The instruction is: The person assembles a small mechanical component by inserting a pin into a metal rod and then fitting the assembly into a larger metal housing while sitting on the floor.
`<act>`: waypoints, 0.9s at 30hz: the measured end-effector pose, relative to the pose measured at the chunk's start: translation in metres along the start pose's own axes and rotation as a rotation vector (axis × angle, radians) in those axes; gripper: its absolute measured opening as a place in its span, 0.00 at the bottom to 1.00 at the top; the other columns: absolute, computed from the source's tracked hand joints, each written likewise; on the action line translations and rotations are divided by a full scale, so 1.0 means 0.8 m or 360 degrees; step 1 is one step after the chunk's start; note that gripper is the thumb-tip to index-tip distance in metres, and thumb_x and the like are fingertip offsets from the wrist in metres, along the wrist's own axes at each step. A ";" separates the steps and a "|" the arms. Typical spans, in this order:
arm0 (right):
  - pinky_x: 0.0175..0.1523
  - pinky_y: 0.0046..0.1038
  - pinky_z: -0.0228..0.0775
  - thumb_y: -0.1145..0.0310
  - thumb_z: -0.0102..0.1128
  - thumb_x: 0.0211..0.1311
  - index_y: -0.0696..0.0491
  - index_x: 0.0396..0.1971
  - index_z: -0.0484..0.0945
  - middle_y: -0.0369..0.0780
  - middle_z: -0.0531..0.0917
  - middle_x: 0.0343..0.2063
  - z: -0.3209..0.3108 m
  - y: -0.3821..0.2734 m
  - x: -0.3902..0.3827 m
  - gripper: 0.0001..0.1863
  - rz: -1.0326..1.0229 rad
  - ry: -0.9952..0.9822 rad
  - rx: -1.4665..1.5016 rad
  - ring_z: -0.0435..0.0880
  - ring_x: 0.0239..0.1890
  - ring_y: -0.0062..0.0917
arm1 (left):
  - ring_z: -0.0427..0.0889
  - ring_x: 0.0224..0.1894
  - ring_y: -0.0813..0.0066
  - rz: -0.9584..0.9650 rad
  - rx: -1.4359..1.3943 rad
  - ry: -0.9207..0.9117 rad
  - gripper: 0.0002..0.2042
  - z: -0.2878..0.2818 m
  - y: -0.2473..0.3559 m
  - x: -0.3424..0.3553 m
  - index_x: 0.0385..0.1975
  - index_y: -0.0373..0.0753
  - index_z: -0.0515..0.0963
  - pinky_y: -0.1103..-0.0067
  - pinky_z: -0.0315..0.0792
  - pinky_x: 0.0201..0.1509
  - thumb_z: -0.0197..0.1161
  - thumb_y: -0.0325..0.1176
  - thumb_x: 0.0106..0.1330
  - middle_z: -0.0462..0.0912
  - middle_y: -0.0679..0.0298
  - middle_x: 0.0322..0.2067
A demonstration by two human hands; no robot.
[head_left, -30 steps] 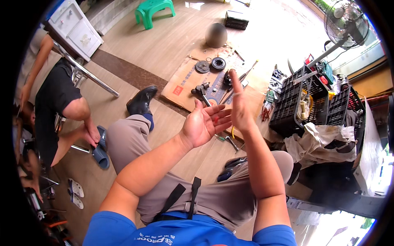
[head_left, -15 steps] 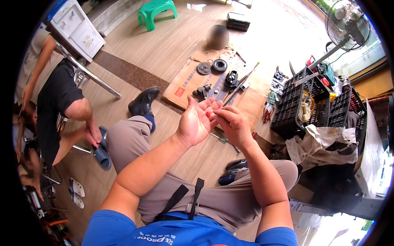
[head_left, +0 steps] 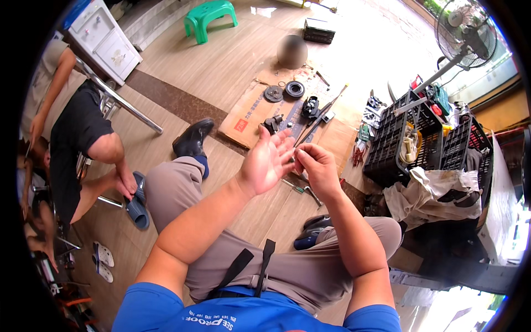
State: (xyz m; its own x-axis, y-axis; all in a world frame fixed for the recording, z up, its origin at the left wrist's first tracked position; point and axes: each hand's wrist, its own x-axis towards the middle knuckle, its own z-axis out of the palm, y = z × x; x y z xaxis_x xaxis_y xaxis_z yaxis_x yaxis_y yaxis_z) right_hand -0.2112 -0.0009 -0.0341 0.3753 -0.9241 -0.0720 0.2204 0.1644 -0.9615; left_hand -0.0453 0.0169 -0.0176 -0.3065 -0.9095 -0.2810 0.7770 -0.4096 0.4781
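Cardboard [head_left: 338,141] beyond right hand [head_left: 318,167], crates [head_left: 381,154] rightward

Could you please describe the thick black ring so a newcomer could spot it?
Find the flattened cardboard on the floor. Toward its far end lies a flat grey disc. Just right of it is the thick black ring, set apart by its broad dark rim around a paler middle.
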 end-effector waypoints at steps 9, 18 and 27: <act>0.53 0.37 0.79 0.68 0.51 0.69 0.63 0.50 0.73 0.49 0.81 0.45 0.026 0.015 -0.042 0.15 0.0706 -0.0154 0.1087 0.83 0.47 0.39 | 0.51 0.70 0.45 0.0291 -0.0041 0.0444 0.35 0.007 0.068 -0.004 0.60 0.30 0.60 0.56 0.50 0.71 0.34 0.61 0.72 0.55 0.43 0.66; 0.66 0.43 0.66 0.45 0.28 0.74 0.68 0.60 0.62 0.58 0.69 0.58 0.017 0.025 -0.041 0.38 0.0656 -0.0041 0.1374 0.72 0.60 0.48 | 0.52 0.70 0.45 0.0344 -0.0019 0.0396 0.35 0.001 0.071 -0.009 0.60 0.29 0.60 0.56 0.50 0.72 0.34 0.59 0.73 0.55 0.41 0.65; 0.65 0.43 0.67 0.42 0.25 0.73 0.68 0.59 0.63 0.59 0.69 0.58 0.016 0.019 -0.039 0.40 0.0631 -0.0002 0.1385 0.73 0.59 0.48 | 0.54 0.69 0.45 0.0339 -0.0013 0.0394 0.35 0.002 0.065 -0.004 0.60 0.29 0.60 0.56 0.52 0.72 0.34 0.59 0.73 0.56 0.41 0.65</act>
State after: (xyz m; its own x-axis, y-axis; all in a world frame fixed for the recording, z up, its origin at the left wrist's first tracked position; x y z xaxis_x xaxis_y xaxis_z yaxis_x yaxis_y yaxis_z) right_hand -0.2081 0.0351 -0.0433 0.5675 -0.7456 -0.3494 0.6688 0.6649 -0.3327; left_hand -0.0045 -0.0017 0.0094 0.0058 -0.9293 -0.3694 0.8141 -0.2101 0.5414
